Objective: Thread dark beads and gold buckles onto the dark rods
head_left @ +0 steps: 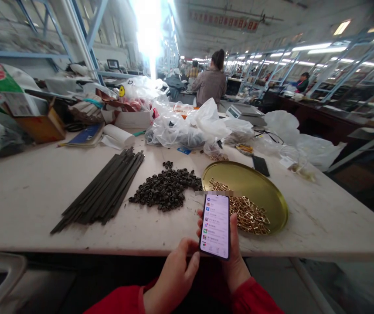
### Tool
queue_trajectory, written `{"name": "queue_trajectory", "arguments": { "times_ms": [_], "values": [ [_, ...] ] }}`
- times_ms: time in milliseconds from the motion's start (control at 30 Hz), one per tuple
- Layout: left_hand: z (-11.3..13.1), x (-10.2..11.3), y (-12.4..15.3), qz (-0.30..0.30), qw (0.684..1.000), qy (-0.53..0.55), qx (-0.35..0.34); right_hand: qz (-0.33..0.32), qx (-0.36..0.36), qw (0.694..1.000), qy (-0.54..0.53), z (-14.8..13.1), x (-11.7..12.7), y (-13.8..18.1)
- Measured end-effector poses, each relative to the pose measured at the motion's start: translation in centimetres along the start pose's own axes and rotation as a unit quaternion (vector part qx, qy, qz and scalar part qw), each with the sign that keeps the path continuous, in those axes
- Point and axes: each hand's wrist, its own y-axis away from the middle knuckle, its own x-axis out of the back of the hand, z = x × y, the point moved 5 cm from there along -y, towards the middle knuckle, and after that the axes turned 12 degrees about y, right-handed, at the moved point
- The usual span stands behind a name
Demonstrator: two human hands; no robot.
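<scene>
My right hand is wrapped round a smartphone from behind, thumb along its right edge and fingertips at its left. The lit screen shows a list with small coloured icons. My left hand is beside the phone's lower left edge, fingers loosely curled and thumb apart from them, with nothing visible in it. Beyond the phone, a round gold tray bears many gold-coloured metal buckles. A heap of small dark loops lies left of the tray. Farther left are stacked dark flat strips.
Clear plastic bags crowd the back of the white table. A dark flat object lies behind the tray. A cardboard box and a blue notebook are at back left. A person stands beyond, facing away.
</scene>
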Motion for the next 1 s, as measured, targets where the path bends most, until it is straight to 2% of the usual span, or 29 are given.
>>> {"name": "queue_trajectory", "arguments": {
  "times_ms": [267, 433, 633, 767, 867, 1000],
  "values": [
    [-0.3, -0.1, 1.0, -0.029, 0.996, -0.081, -0.029, 0.026, 0.011, 1.0, -0.003, 0.3, -0.1, 0.1],
    [-1.8, -0.9, 1.1, -0.056, 0.996, -0.065, -0.018, 0.045, 0.047, 0.998, -0.008, 0.1, -0.2, 0.2],
    [-4.3, -1.2, 0.6, -0.072, 0.997, 0.01, 0.029, 0.025, -0.01, 1.0, 0.009, 0.8, 0.3, 0.2],
    [-5.4, -0.9, 0.0, -0.013, 0.993, 0.111, 0.041, 0.021, -0.022, 0.999, 0.008, 0.8, 0.4, 0.2],
    [-6.1, -1.0, -0.4, 0.019, 0.974, 0.216, 0.06, 0.0, -0.036, 0.999, 0.005, 0.8, 0.4, 0.1],
    [-6.5, -1.9, -0.7, -0.001, 0.944, 0.3, 0.138, -0.022, -0.05, 0.998, 0.01, 0.9, 0.3, 0.0]
  ]
}}
